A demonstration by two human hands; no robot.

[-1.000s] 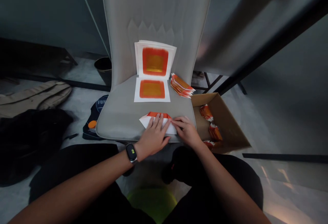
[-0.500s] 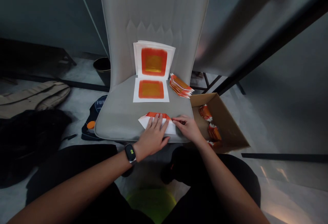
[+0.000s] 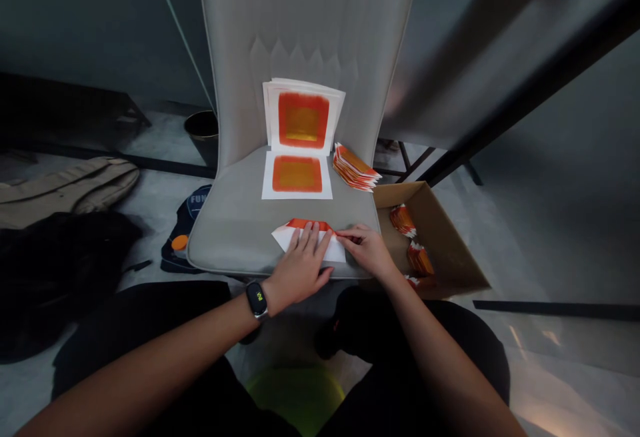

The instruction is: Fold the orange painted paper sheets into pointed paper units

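A partly folded sheet of joss paper (image 3: 336, 252), white with an orange-red band on top, lies near the front of the chair seat. My left hand (image 3: 303, 267) is pressed flat on it, fingers stretched out, with a watch on the wrist. My right hand (image 3: 369, 250) pinches the paper's right corner between thumb and forefinger. Behind them rests a flat white sheet (image 3: 297, 174) with an orange and gold square. More such sheets (image 3: 303, 119) lean upright against the backrest. To their right sits a stack of folded papers (image 3: 354, 167).
The grey chair (image 3: 235, 224) stands before my knees. At its right is a cardboard box (image 3: 447, 244) holding bundles of folded papers (image 3: 419, 259). Left on the floor are a dark blue bag (image 3: 175, 262), a beige bag (image 3: 100, 184) and a dark bin (image 3: 203, 134).
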